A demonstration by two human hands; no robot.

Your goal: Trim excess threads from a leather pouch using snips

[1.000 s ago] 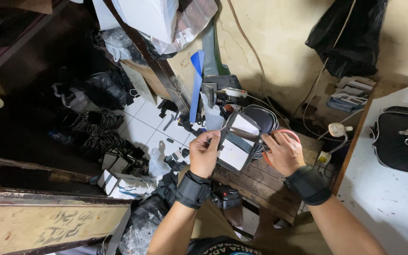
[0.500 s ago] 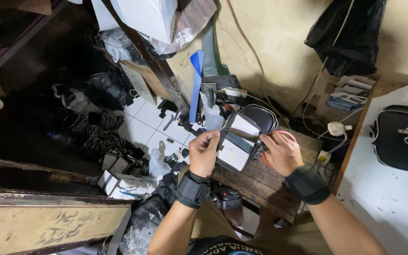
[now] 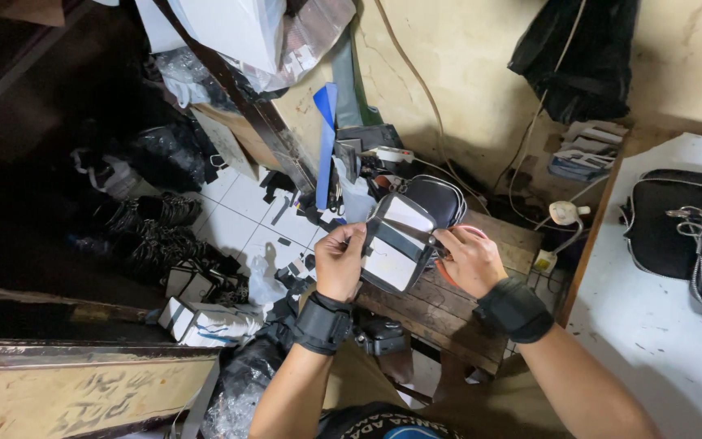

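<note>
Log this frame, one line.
left hand: grips grey-and-white flat bag panel | right hand: holds panel's right edge | under: wooden slat bench

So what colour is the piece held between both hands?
Black piece with white panels, clearest in the head view.

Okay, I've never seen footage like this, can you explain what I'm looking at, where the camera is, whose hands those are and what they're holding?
The picture comes from a camera worn on a person's head, looking down at that person's own two bare hands. There is no machine here.

The left hand and the right hand each wear a black wrist strap. Between them they hold a flat black piece with white panels, the left hand at its left edge and the right hand at its right edge, above a small wooden table.

Behind the piece lies a dark oval pouch. On the right, a white surface carries black bags with pale cords. On the left, a tiled floor is littered with black scraps and white boxes. A blue strip leans against the wall.
</note>
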